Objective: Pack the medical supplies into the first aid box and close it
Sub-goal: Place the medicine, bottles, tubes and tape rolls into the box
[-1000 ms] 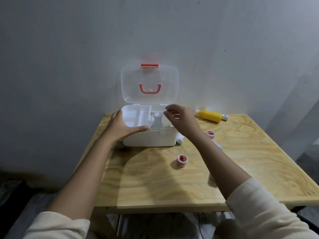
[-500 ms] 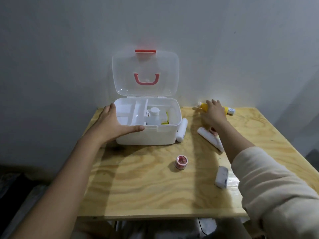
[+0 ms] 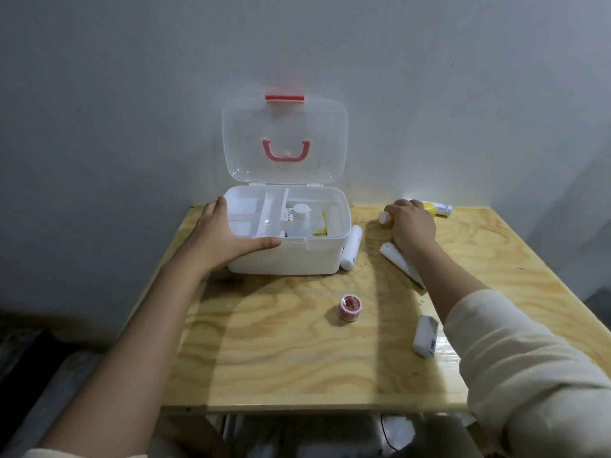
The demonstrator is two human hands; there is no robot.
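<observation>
The right hand (image 3: pixel 411 226) lies curled over the yellow bottle (image 3: pixel 429 208) at the far right of the wooden table (image 3: pixel 281 358), fingers wrapped around its middle so that the white cap end pokes out on the left and the labelled end on the right. The left hand (image 3: pixel 228 236) is spread flat against the near left corner of the first aid box (image 3: pixel 291 259), thumb stretched along the front rim. The box stands at the far edge against the wall, its clear lid (image 3: pixel 285 140) upright with a red handle and latch; a white bottle (image 3: pixel 299 221) stands inside it. A white tube (image 3: pixel 351 247) lies touching the box's right side, another white tube (image 3: pixel 398 262) under the right wrist, a small red tape roll (image 3: pixel 348 307) near the middle, and a white packet (image 3: pixel 426 337) beside the right sleeve.
</observation>
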